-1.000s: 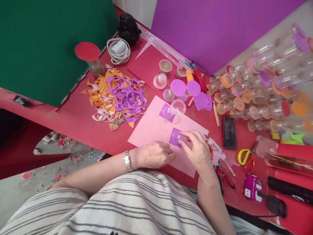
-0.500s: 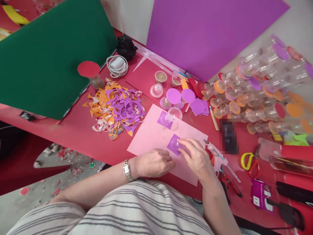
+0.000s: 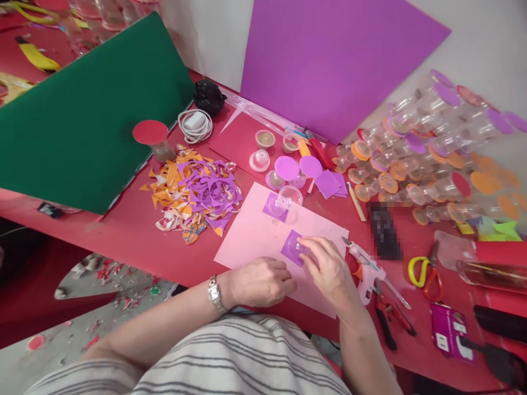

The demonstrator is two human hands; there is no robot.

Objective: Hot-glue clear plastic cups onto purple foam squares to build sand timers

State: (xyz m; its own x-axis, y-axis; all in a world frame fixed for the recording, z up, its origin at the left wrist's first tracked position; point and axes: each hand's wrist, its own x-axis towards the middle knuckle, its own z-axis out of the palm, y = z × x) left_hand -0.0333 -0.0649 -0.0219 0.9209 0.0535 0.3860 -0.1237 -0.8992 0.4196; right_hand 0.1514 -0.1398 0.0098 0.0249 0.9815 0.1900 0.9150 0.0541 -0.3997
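Note:
My right hand [image 3: 327,266] pinches the rim of a small clear plastic dome [image 3: 295,243] with thumb and fingertips. Under the dome lies a purple paper square [image 3: 290,252], flat on a pink sheet [image 3: 247,230]. My left hand [image 3: 265,281], with a watch at the wrist, rests at the sheet's near edge. Its fingers are curled, and whatever may be inside them is hidden. Farther up the sheet is a second purple square [image 3: 269,206] with a clear plastic piece on it. Beside that sits a clear plastic cup [image 3: 290,196].
Orange and purple paper scraps [image 3: 212,189] are heaped on the left. To the right lie a glue gun [image 3: 368,269], pliers [image 3: 389,318], scissors [image 3: 424,272] and stacked clear plastic pieces [image 3: 432,148]. Purple discs [image 3: 287,168] sit behind the sheet. A green board [image 3: 94,115] leans at the left.
The camera view has shifted slightly, so most things appear a little lower. Both hands keep nearly the same pose, my right one still at the dome on the purple square.

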